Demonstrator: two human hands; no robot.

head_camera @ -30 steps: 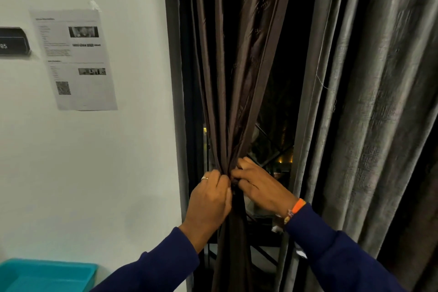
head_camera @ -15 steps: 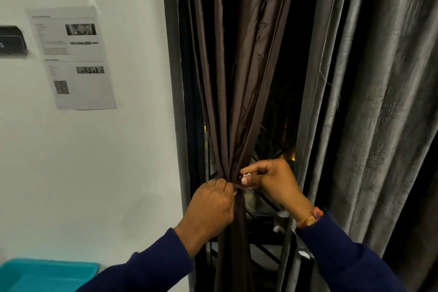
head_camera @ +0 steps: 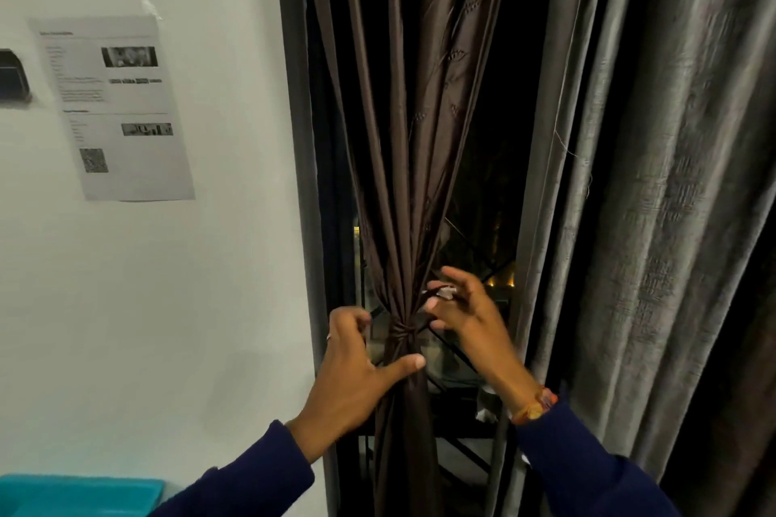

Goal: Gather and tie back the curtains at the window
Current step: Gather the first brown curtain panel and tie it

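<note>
My brown curtain (head_camera: 403, 164) hangs upright between the dark window frame (head_camera: 300, 180) on its left and the grey curtain (head_camera: 630, 201) on its right, with open dark gaps either side, its long axis vertical and its folds pinched to a narrow waist by a tie (head_camera: 402, 327). My left hand (head_camera: 357, 365) has its fingers spread loose, thumb touching the bundle just below the tie, while my right hand (head_camera: 464, 313) pinches the tie's free end. A teal tray (head_camera: 79, 493) sits low left; I cannot tell its contents.
</note>
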